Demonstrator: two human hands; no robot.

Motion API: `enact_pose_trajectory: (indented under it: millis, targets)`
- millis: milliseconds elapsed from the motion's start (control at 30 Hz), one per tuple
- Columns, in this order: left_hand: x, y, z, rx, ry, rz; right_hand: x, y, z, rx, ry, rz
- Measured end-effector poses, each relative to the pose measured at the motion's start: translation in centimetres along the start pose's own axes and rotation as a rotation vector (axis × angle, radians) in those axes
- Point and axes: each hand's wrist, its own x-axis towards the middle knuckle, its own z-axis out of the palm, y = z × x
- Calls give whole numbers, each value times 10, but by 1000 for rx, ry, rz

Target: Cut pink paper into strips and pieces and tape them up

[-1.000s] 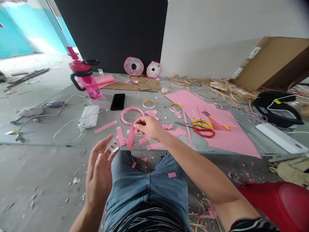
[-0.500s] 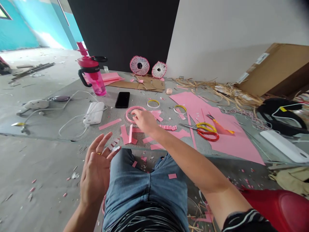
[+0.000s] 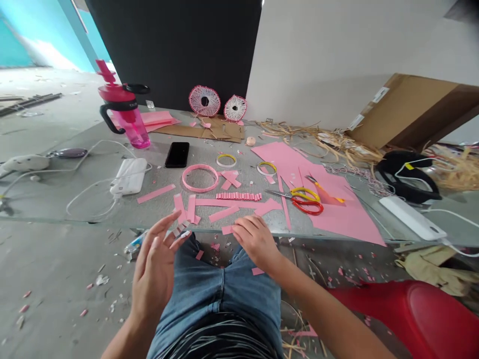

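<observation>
My left hand [image 3: 155,264] is raised in front of the table edge, palm up and fingers apart. Small clear tape pieces [image 3: 179,229] cling to its fingertips. At the table's front edge my right hand [image 3: 258,242] is closed, its fingertips pinching the end of a short pink paper strip [image 3: 227,230]. Behind it lie a long pink strip [image 3: 205,202], a pleated pink paper strip [image 3: 238,196] and another loose strip [image 3: 223,214]. A pink paper ring [image 3: 200,178] rests flat farther back. Scissors [image 3: 307,202] with red and yellow handles lie to the right, partly over pink paper [image 3: 352,214].
Two tape rolls [image 3: 226,160] lie mid-table, near a black phone [image 3: 177,154]. A white power bank [image 3: 129,176] with cable and a pink bottle [image 3: 130,119] stand left. Two string-wound rings [image 3: 204,101] lean at the back; a cardboard box [image 3: 404,109] is at right.
My right hand has left the pink ring and come back to the table edge, onto a short pink strip. My left hand stays spread with tape on its fingers. The view has shifted right.
</observation>
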Motion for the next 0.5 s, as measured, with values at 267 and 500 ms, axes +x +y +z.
enact_pose_trajectory:
  millis: [267,500]
  targets:
    - [-12,-16,7,151,-187,-21,11,-63,-18,1044,111,683]
    - [-25,-19,18,266,-332,-55,18,-95,-6,1146,194,724]
